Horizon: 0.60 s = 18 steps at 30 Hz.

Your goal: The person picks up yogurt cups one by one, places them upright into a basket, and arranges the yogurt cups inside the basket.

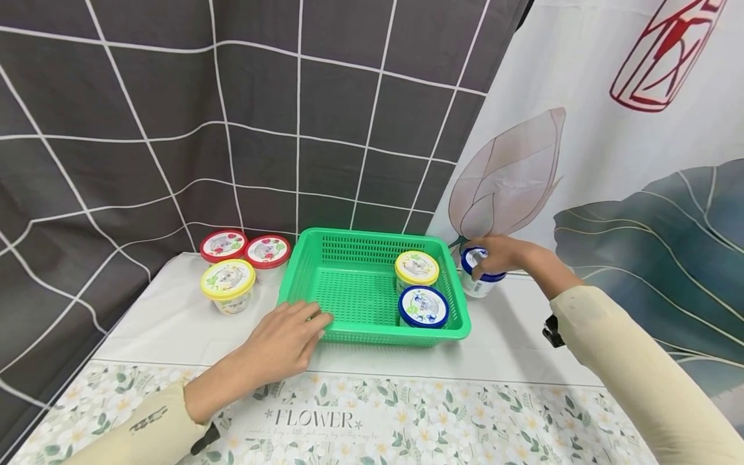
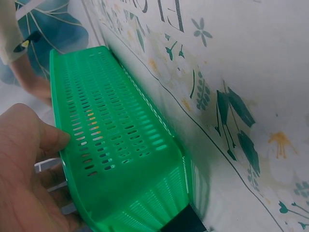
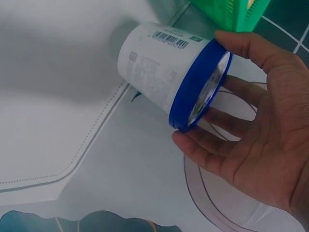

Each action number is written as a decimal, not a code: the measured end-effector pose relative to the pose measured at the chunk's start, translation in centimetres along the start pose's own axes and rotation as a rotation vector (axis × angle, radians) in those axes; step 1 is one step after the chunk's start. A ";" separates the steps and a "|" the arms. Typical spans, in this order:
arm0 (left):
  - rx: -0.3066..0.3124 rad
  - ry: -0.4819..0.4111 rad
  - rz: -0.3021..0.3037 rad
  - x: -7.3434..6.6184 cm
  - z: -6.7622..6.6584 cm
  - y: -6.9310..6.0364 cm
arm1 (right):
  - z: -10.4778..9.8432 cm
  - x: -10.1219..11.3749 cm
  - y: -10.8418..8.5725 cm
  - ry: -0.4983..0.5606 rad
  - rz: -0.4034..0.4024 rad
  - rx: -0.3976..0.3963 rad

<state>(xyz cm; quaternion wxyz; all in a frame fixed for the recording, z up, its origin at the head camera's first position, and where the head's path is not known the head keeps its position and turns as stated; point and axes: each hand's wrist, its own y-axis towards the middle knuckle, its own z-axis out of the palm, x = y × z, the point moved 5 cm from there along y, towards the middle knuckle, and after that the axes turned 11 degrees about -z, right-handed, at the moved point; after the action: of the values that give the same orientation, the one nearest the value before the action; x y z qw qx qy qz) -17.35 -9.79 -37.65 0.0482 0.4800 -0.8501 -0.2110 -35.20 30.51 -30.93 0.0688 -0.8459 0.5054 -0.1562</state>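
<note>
Gripping the basket (image 1: 360, 334) by its near-left corner with the left hand (image 1: 285, 339). Clasping a blue-lidded tub (image 1: 476, 288) round its top with the right hand (image 1: 500, 253), just outside the basket's right edge, near the far edge of the table (image 1: 506, 352); cannot tell if lifted or resting. Inside the basket's near-right corner, a second blue-lidded tub (image 1: 423, 307), with a yellow-lidded tub (image 1: 416, 268) just behind. Near the table's far-left corner, two red-lidded tubs (image 1: 267, 251) and another yellow-lidded tub (image 1: 228, 280).
</note>
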 end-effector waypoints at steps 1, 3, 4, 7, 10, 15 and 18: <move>0.000 -0.001 0.001 0.0 0.0 0.0 | -0.1 0.0 -0.1 -0.007 -0.004 0.001; 0.000 -0.002 0.002 -0.1 0.0 0.0 | -0.4 0.0 -0.3 -0.022 -0.008 0.001; 0.000 -0.003 0.002 -0.1 0.0 0.0 | -0.6 0.1 -0.3 -0.031 -0.009 -0.001; 0.000 -0.001 0.000 0.0 0.0 0.0 | -1.1 0.4 -0.5 -0.058 -0.014 -0.003; 0.002 0.001 -0.003 0.0 0.0 -0.1 | -1.4 0.8 -0.6 -0.085 -0.023 -0.009; -0.001 0.004 0.001 0.0 0.1 -0.1 | -1.9 1.4 -0.9 -0.103 -0.031 -0.034; -0.002 0.002 0.002 0.0 0.1 0.0 | -2.3 1.9 -1.1 -0.113 -0.031 -0.046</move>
<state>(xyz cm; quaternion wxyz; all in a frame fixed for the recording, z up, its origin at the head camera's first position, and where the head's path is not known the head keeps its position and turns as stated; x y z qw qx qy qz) -17.36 -9.82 -37.75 0.0498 0.4795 -0.8503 -0.2112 -34.20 29.48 -28.03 0.0755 -0.8624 0.4909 -0.0976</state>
